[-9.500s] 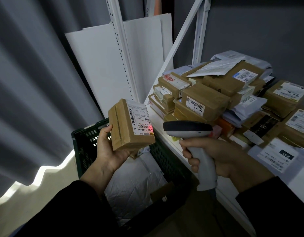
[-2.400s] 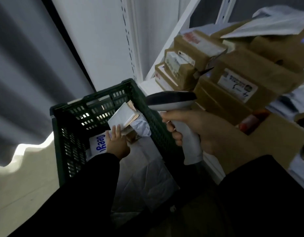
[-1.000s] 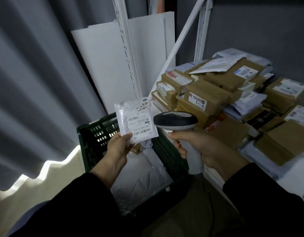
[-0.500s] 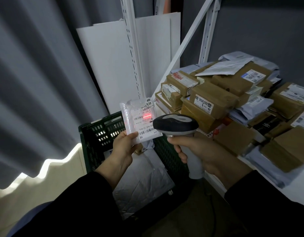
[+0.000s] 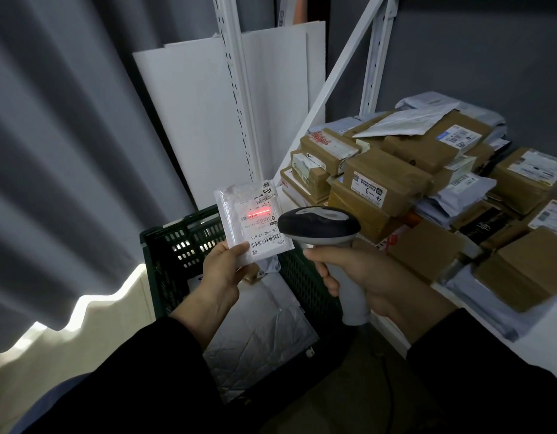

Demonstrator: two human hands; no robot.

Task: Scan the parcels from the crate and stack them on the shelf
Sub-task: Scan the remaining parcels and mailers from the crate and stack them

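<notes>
— Pinching the crinkly white pouch [image 5: 255, 220] by its lower corner, was your left hand [image 5: 222, 274]?
— Yes. Your right hand [image 5: 374, 277] gripped the smooth scanner [image 5: 319, 227] near the pouch's right edge, with the slatted crate [image 5: 177, 228] below both.

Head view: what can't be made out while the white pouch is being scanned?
- white pouch: label print too small to read; contents hidden by wrapping.
- scanner: trigger covered by right hand.
- crate: near wall hidden behind left hand and dark sleeve.
- shelf: cut off by the right frame edge.
</notes>
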